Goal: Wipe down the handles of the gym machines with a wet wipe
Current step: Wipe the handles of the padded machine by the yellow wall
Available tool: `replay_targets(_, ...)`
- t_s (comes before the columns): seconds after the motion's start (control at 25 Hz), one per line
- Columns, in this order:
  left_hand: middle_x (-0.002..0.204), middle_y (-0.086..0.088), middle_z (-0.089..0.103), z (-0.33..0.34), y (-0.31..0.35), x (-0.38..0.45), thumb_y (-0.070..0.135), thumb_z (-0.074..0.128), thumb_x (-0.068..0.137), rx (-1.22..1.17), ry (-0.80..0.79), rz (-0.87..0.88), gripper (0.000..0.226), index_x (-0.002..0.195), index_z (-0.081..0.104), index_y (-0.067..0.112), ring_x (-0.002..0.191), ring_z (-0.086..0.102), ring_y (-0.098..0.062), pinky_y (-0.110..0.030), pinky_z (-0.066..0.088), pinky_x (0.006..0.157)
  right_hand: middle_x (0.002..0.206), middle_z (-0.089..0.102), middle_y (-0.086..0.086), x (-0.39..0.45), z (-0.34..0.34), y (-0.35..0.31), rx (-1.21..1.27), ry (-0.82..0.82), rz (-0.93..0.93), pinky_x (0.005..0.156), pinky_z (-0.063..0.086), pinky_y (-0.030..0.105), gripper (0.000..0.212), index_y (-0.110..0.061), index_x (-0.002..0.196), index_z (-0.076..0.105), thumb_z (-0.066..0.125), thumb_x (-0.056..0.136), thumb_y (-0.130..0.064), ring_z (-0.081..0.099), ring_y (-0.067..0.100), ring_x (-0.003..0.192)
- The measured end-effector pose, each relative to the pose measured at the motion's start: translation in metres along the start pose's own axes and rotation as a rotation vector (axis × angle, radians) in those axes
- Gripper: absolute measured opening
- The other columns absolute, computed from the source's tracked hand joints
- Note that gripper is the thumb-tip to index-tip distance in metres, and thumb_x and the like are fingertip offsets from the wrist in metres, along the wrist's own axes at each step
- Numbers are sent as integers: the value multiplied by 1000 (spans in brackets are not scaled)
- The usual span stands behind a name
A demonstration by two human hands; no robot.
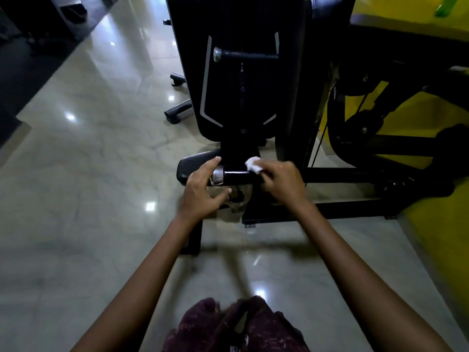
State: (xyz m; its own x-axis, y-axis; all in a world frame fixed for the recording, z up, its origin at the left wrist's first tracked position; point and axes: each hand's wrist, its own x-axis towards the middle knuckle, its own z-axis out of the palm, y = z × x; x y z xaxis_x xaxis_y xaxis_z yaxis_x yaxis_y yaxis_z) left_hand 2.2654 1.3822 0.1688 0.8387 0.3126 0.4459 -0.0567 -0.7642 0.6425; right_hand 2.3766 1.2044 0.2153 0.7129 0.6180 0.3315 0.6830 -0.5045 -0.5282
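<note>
A black horizontal handle (pixel 237 176) with a chrome end cap sits low on the gym machine, in front of its seat. My left hand (pixel 200 191) curls around the chrome-capped left end of this handle, thumb below and fingers above. My right hand (pixel 284 184) pinches a small crumpled white wet wipe (pixel 253 164) and holds it against the handle's right part. A second black handle (pixel 247 56) with a chrome cap crosses the machine's black back pad (pixel 291 97) higher up.
The black seat pad (pixel 195 161) lies just behind my left hand. Black frame bars (pixel 342 174) and a pulley stand to the right against a yellow wall (pixel 431 224). Glossy marble floor (pixel 88 186) spreads left; machine feet (pixel 177 111) rest on it.
</note>
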Motion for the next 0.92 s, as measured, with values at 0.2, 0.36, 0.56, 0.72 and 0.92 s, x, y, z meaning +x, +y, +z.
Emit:
replay_targets(0.2,99,-8,67,-6,-14,22,33,62,82,-92,31,156,36,98,65,1,95,61,-15,-37,49,85,98,72,10,-4,5,-1,-95,131,91,74,50,30,22,-18,101,73,60,84,-11,67,27,90)
replay_targets(0.36,63,-2,60,-10,-17,43,26,47,93,-216,29,133,40,66,60,0,62,54,-2,-14,40,63,114,67,10,-17,36,-18,-53,168,2,99,43,27,31,-10,106,70,60,78,-2,63,20,109)
replay_targets(0.56,73,-4,69,-17,-35,69,38,39,93,-544,-204,71,45,72,69,12,69,66,-15,-25,49,69,113,68,5,-18,60,-32,-167,494,335,96,44,24,27,-11,106,70,61,81,-3,62,14,109)
replay_targets(0.72,69,-8,69,-13,-43,83,46,38,91,-674,-356,42,50,65,66,15,67,66,-24,-39,50,71,109,69,11,-12,96,-82,-194,569,321,99,40,26,29,-5,102,71,52,80,-6,64,21,105)
replay_targets(0.92,64,-7,67,-12,-46,89,52,37,89,-714,-411,65,49,60,64,23,64,64,-26,-41,48,68,92,73,8,-6,78,-85,-247,646,486,93,48,30,29,-9,99,72,56,77,2,69,24,79)
